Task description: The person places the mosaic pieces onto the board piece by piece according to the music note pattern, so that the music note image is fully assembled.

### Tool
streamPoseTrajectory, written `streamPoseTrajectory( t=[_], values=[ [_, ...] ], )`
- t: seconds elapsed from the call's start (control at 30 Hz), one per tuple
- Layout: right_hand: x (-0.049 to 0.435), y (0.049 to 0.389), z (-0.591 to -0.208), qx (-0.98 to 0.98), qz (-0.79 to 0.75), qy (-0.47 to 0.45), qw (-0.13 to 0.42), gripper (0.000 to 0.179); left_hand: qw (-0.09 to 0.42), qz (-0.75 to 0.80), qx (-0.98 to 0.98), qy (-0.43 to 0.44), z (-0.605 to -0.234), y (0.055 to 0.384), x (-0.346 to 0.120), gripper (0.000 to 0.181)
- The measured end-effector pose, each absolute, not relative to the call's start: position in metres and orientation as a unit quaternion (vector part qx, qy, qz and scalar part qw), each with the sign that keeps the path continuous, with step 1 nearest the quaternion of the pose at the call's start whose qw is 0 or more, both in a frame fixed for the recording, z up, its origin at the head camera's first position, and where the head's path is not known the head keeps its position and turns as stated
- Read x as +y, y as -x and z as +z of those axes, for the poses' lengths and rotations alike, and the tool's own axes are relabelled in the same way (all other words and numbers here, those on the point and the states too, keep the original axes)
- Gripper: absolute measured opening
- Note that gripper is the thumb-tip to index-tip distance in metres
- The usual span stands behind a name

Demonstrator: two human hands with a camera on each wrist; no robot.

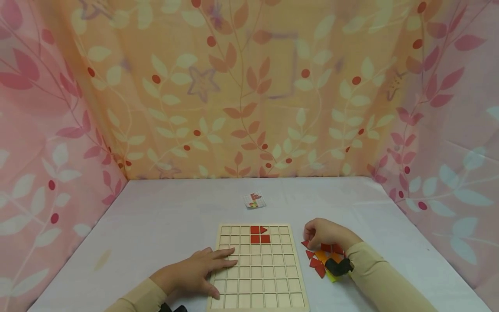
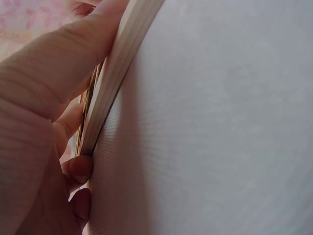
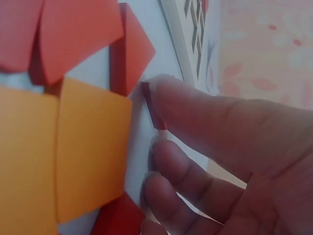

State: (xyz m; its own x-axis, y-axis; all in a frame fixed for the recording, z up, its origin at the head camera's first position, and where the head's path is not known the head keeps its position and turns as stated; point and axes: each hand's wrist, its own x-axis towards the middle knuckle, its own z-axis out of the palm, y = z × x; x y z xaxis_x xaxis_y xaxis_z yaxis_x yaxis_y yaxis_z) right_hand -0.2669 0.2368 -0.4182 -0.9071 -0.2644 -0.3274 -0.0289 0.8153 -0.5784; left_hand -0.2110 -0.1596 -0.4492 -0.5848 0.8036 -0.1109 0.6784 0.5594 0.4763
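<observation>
A wooden grid board [image 1: 249,274] lies flat in front of me. Red squares [image 1: 255,238] and a red triangle [image 1: 263,230] fill a few cells near its far edge. My left hand [image 1: 199,271] rests on the board's left edge, fingers spread over the cells, the thumb near the front corner. In the left wrist view the thumb lies along the board's side edge [image 2: 115,78]. Right of the board, my right hand [image 1: 325,232] pinches a small red triangular piece [image 3: 155,110] low over the table, its thumb covering part of it.
Beneath and beside the right wrist lies a loose pile of red pieces [image 1: 315,262], orange pieces [image 3: 93,152] and a yellow piece [image 1: 332,277]. A small printed pattern card [image 1: 254,199] sits beyond the board on the white tabletop [image 1: 175,208]. Patterned curtains [image 1: 241,86] enclose the back and sides.
</observation>
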Motion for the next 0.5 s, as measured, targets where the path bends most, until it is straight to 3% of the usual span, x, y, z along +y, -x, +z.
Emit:
streamPoseTrajectory(
  t=[0.5],
  values=[
    [0.2348,0.2708,-0.4178,0.937,-0.269,0.107,0.194,0.018,0.163,0.2,0.868,-0.424,-0.446,0.2092,-0.1586,0.077]
  ],
)
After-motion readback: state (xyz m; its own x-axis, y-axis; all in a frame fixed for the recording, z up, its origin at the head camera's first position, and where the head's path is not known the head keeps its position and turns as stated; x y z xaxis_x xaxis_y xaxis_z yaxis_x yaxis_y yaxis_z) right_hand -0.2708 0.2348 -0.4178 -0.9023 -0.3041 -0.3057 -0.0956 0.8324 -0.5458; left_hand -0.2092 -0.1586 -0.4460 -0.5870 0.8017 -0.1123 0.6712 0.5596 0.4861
